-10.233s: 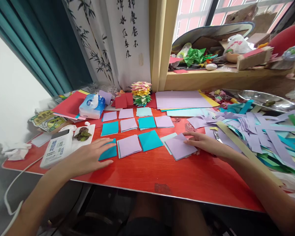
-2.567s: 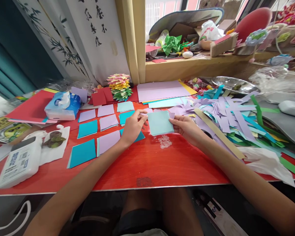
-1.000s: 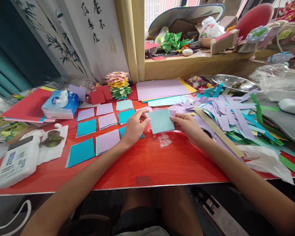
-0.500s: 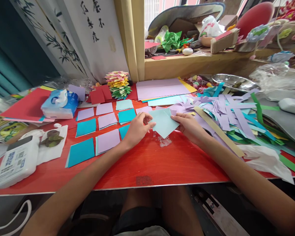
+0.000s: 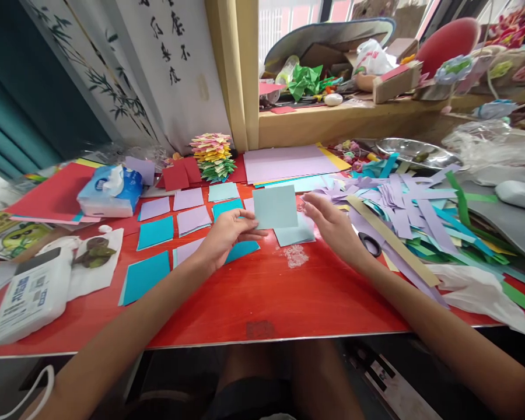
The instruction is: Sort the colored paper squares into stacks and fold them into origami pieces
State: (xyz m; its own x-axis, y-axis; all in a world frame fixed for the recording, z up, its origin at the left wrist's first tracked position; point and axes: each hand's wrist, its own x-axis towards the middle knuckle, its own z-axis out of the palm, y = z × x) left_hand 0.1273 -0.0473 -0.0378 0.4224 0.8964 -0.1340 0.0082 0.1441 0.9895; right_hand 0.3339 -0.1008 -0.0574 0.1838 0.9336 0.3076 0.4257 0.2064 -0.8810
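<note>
A light blue-green paper square [image 5: 275, 207] is pinched at its lower left corner by my left hand [image 5: 231, 234] and stands upright above the table. Behind and below it, another pale blue-green paper square [image 5: 298, 231] lies on the red table. My right hand [image 5: 330, 224] is just to the right of the held square, fingers apart, with nothing in them and a gap between them and the paper. Rows of purple paper squares [image 5: 193, 220] and teal paper squares [image 5: 156, 233] lie to the left, some in small stacks, partly hidden by my left forearm.
Cut paper strips [image 5: 402, 204] pile up on the right, near a black-handled tool [image 5: 370, 245] and a crumpled tissue [image 5: 476, 291]. At the left are a tissue pack [image 5: 109, 195] and a white device [image 5: 30, 294]. A layered folded-paper piece [image 5: 213, 157] and large purple sheets [image 5: 286, 163] stand at the back.
My right hand has let go of the paper square and moved slightly away. The square has been turned upright in my left hand, uncovering another square below it.
</note>
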